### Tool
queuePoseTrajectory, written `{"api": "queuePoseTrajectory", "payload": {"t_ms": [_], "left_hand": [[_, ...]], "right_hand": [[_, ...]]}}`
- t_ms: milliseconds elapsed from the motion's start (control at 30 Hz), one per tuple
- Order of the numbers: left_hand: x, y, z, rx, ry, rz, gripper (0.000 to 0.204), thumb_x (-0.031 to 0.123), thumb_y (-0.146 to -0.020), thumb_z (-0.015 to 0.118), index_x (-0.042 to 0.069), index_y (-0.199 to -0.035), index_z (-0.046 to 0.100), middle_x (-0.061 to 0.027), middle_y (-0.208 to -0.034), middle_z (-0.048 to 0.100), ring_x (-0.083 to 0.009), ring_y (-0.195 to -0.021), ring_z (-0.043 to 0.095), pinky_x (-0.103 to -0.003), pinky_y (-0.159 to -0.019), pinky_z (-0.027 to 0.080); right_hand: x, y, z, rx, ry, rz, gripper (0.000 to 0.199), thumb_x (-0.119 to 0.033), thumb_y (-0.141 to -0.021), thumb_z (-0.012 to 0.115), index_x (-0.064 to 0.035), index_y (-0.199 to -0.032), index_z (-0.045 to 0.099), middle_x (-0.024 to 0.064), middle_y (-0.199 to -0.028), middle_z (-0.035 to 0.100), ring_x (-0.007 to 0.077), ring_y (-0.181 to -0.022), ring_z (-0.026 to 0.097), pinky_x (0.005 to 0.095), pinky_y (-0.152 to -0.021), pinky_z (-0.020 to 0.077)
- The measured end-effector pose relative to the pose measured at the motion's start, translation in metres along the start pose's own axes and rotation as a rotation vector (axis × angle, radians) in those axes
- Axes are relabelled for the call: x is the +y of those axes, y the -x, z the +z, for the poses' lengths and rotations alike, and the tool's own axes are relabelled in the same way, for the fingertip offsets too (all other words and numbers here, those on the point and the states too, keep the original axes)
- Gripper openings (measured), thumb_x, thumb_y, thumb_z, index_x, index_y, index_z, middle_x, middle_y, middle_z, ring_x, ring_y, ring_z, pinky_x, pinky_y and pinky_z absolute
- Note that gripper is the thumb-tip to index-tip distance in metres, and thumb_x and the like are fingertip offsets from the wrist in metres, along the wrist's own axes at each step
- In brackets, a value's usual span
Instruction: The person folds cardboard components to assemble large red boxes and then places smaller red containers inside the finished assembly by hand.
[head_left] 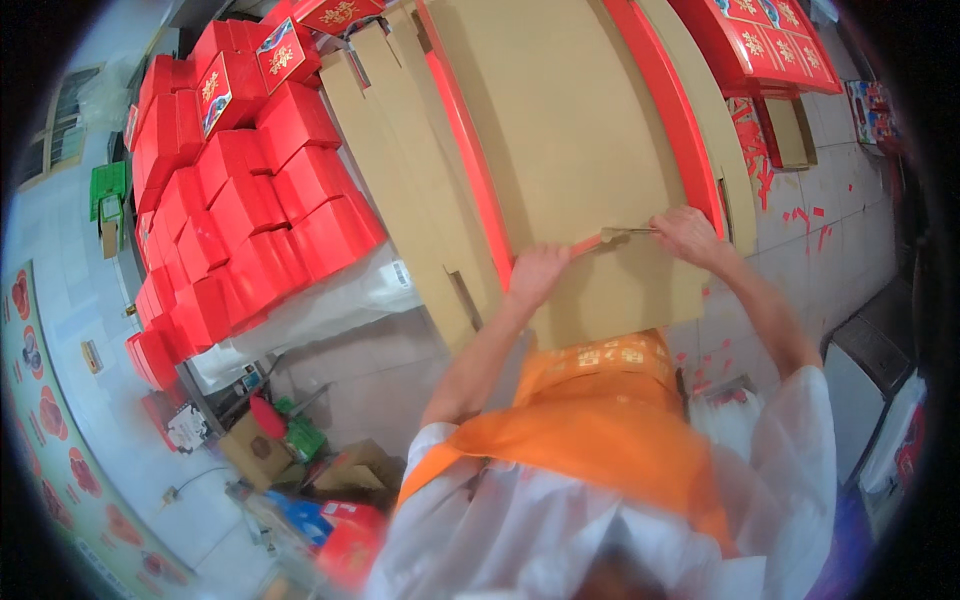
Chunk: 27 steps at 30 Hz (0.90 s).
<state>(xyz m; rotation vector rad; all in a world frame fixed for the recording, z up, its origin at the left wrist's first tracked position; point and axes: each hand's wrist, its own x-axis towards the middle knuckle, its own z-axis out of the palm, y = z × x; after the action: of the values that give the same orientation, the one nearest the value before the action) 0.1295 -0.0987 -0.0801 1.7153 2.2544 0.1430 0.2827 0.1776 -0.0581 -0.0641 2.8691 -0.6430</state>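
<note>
In front of me lies a large cardboard box blank, brown on its inner face. Two long red walls, a left wall and a right wall, stand up along its sides. My left hand is closed on the near edge at the foot of the left wall. My right hand pinches the near edge beside the right wall. Between the hands runs a narrow raised strip, red at its left end. Beyond it, a brown near flap reaches toward my orange apron. My fingertips are partly hidden.
Red boxes are stacked at the left on a white-wrapped surface. More printed red boxes stand at the far right. Red scraps litter the tiled floor. Open cartons sit at the lower left.
</note>
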Motion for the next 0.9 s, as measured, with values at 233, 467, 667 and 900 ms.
{"api": "queuePoseTrajectory", "payload": {"t_ms": [233,467,667,900], "left_hand": [[-0.0002,0.0009,0.0046,0.029,0.031,0.025,0.010,0.013,-0.077,0.051,0.008,-0.086,0.050,-0.0074,-0.076,0.054,-0.0239,-0.073,0.056,-0.038,-0.061,0.044],[0.0025,0.0031,0.0060,0.038,0.060,-0.005,0.011,0.011,-0.077,0.051,0.008,-0.088,0.049,-0.0075,-0.078,0.054,-0.0240,-0.075,0.056,-0.038,-0.063,0.044],[0.0045,0.0036,0.0068,0.088,0.050,0.004,0.013,0.011,-0.075,0.053,0.008,-0.087,0.048,-0.0073,-0.077,0.054,-0.0236,-0.075,0.056,-0.037,-0.062,0.044],[0.0077,0.0014,0.0069,0.065,0.038,-0.009,0.016,0.010,-0.073,0.053,0.007,-0.088,0.051,-0.0065,-0.077,0.054,-0.0222,-0.074,0.056,-0.036,-0.060,0.044]], "right_hand": [[-0.0039,0.0014,-0.0022,0.010,-0.021,0.044,0.016,-0.021,-0.081,0.057,-0.0090,-0.089,0.051,0.0121,-0.072,0.055,0.0312,-0.072,0.056,0.0436,-0.063,0.0440],[-0.0070,0.0001,-0.0068,0.024,-0.038,0.029,0.016,-0.023,-0.083,0.057,-0.0090,-0.088,0.050,0.0112,-0.072,0.055,0.0303,-0.072,0.056,0.0430,-0.063,0.0438],[-0.0082,0.0010,-0.0082,0.027,-0.007,-0.010,0.016,-0.023,-0.082,0.057,-0.0091,-0.087,0.049,0.0102,-0.070,0.055,0.0294,-0.071,0.056,0.0415,-0.063,0.0434],[-0.0065,0.0039,-0.0058,0.064,-0.002,-0.013,0.015,-0.021,-0.082,0.057,-0.0097,-0.088,0.050,0.0104,-0.069,0.054,0.0299,-0.069,0.055,0.0418,-0.062,0.0432]]}}
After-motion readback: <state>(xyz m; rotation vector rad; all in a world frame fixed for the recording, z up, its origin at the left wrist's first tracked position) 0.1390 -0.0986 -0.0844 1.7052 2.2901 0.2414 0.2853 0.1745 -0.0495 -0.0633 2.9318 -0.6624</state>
